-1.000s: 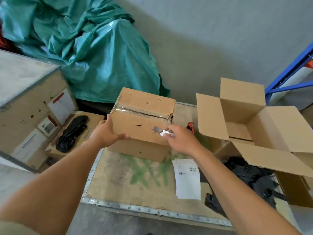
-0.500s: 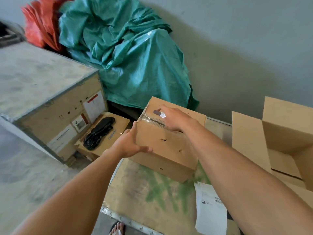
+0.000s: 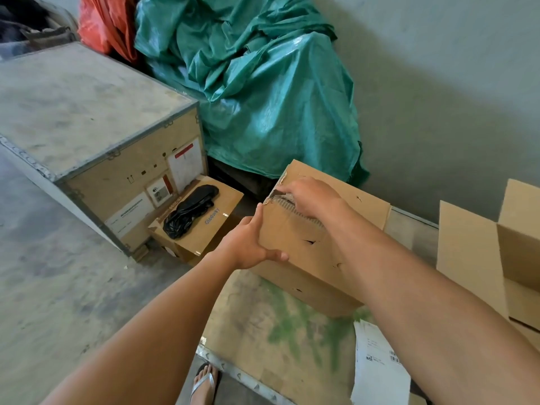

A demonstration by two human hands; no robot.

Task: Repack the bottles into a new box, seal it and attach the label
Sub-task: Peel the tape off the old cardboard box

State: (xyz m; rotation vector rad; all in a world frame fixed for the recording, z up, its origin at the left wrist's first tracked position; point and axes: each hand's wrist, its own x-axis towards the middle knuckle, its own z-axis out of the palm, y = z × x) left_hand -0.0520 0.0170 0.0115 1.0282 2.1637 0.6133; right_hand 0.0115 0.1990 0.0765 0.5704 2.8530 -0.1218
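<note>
1. Cardboard, dented and punctured on its near face: the old box (image 3: 315, 249) stands on the counter (image 3: 263, 325) towards the far left corner. Torn clear tape runs along its top seam.
2. At the box's near left edge, the left grip (image 3: 251, 244) holds the carton, with the thumb on the near face and the fingers round the left side.
3. On top, the right grip (image 3: 309, 195) rests at the left end of the taped seam with fingers curled. Whether they pinch anything cannot be told.
4. To the right, apart from the old box, the new box (image 3: 473, 252) stands on the counter with its flaps raised.
5. Near the counter's front edge, the label sheet (image 3: 377, 366) lies flat — white, with printed marks.
6. Surroundings: a green tarpaulin (image 3: 263, 83) against the wall, a wooden crate (image 3: 87, 112) at left, and a small carton (image 3: 204, 229) on the floor just beside the crate — a black bag (image 3: 187, 211) lies on it.
</note>
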